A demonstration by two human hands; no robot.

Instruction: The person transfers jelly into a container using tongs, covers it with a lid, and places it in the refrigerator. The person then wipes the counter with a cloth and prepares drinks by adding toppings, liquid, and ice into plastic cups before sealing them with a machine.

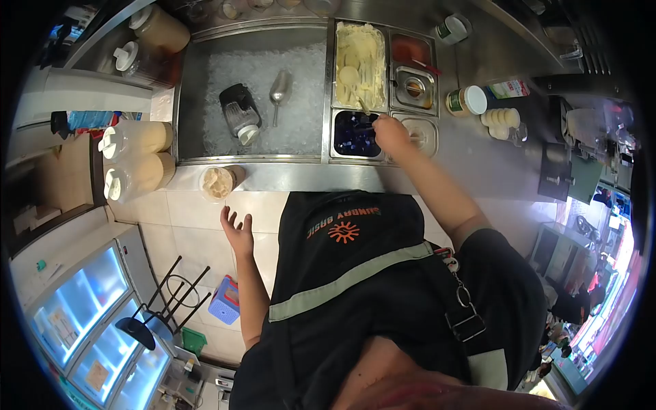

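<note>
My right hand (391,134) is closed at the right edge of a steel pan of dark, bluish-purple pieces (355,134). Its fingers are pinched together; what they hold is too small and dark to make out. My left hand (237,232) has its fingers apart and holds nothing. Just above those fingers, a clear cup with light-brown, icy contents (217,183) stands at the counter's front edge. Directly behind the dark pan lies a long pan of pale yellow food (360,61), with a utensil end at its near side.
An ice bin (304,102) holds a metal scoop (279,89) and a dark bottle with a pale cap (240,115). Large jugs (140,139) line the left. Lidded pans (413,87), a white-lidded jar (467,100) and stacked pale lids (501,119) are on the right.
</note>
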